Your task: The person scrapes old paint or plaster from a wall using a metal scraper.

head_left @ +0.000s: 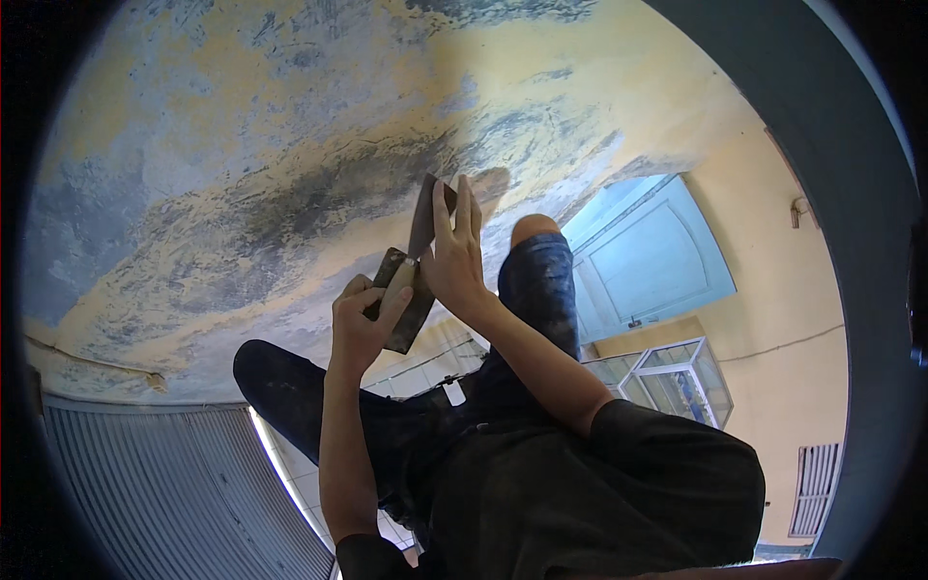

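My left hand [360, 324] is closed round the pale handle of a putty knife [422, 217], its dark blade pointing up toward the wall. A dark, scuffed rectangular plate [414, 324] lies against the handle in the same hand; its exact kind cannot be told. Up beside the blade, my right hand [454, 256] has its fingers stretched out and touching the blade. The thumb of that hand is hidden. Behind both hands stands a wall [319, 203] with patchy yellow paint, grey-blue areas and dark, rough streaks.
My bent knees [539, 275] flank the hands. To the right are a light blue door panel [657, 261], a glass display case [681, 382] and a vent [815, 490]. A ribbed grey shutter [174, 483] stands at lower left, near a thin pipe [92, 360] on the wall.
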### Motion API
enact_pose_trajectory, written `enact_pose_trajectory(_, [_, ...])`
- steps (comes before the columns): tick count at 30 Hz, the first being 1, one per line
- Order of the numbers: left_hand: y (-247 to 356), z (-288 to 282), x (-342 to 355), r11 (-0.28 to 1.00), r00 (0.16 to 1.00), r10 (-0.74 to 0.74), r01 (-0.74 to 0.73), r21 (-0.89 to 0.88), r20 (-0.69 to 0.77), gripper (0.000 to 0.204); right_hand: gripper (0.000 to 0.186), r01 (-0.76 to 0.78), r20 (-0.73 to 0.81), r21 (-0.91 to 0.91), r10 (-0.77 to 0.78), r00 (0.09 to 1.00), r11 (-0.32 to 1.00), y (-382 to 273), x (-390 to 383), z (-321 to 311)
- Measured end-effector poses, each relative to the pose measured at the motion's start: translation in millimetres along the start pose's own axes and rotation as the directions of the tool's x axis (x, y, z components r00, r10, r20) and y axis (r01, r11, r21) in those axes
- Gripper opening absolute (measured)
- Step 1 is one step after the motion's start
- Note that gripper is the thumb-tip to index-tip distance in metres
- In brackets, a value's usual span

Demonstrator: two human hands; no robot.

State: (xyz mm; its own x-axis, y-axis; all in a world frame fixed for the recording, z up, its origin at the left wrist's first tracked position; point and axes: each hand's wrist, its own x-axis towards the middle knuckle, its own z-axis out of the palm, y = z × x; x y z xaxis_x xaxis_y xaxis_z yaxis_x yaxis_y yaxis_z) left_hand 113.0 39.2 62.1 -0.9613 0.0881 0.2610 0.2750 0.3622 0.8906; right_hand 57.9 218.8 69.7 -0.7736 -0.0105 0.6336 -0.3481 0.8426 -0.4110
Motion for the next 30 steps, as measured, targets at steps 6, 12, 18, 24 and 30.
enact_pose_trajectory(6, [13.8, 14.9, -1.6, 1.000, 0.999, 0.004, -0.004, -0.003, -0.041, 0.032, 0.072, 0.232, -0.123, -0.014, -0.232, 0.965, 0.973, 9.6, 28.9, 12.0])
enact_pose_trajectory(12, [58.4, 26.6, 25.8, 0.998, 0.991, 0.015, -0.006, 0.069, -0.136, 0.031, 0.069, 0.289, -0.131, -0.048, -0.293, 0.947, 0.956, 36.9, 70.7, 7.5])
enact_pose_trajectory(18, [104.5, 41.7, 35.3, 0.963, 0.981, 0.076, -0.025, 0.268, -0.180, 0.034, 0.068, 0.228, -0.208, 0.068, -0.210, 0.955, 0.971, 37.3, 79.3, 5.0])
enact_pose_trajectory(24, [138.5, 32.2, 39.6, 0.934, 0.990, 0.057, -0.007, 0.358, -0.131, 0.038, 0.067, 0.298, -0.238, 0.048, -0.279, 0.930, 0.953, 30.7, 98.2, -14.4])
enact_pose_trajectory(30, [133.9, 28.7, 44.9, 0.913, 0.980, -0.008, 0.089, 0.399, -0.201, 0.044, 0.062, 0.244, -0.238, 0.036, -0.228, 0.944, 0.969, 19.9, 105.0, -6.0])
